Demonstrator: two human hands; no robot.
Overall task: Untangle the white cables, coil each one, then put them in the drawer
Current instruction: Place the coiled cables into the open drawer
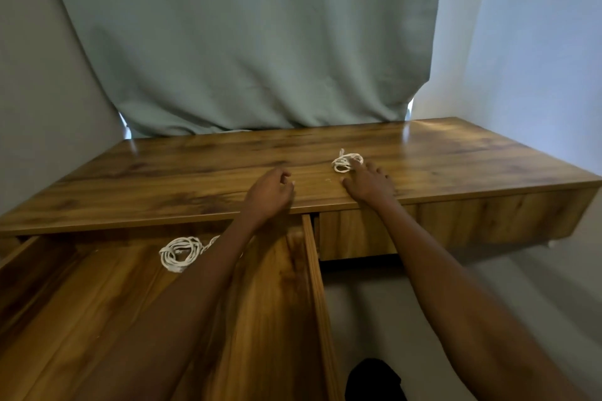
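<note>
Both hands reach forward over the wooden surface (195,166) in the middle of the frame. Left hand (268,194) hovers near the front edge with its fingers loosely curled and nothing in them. Right hand (369,184) lies flat just right of centre, fingers spread and straight, and its fingertips (358,166) touch a small white cable coil (345,162) that rests on the surface; nothing is gripped.

A second white cable coil (179,252), larger and looser, lies inside the open drawer (312,270) at lower left of the frame, toward the drawer's back, partly hidden by the left forearm. That drawer is pulled well out from under the surface, its wooden bottom and right side wall showing. To its right, a closed drawer front (358,234) sits flush beneath the surface, behind the right forearm.

A pale green curtain (247,42) hangs across the upper middle of the frame and falls behind the surface's back edge. A grey wall fills the upper left, a bluish-white wall the upper right. A dark shape shows at the bottom centre; what it is cannot be told.
</note>
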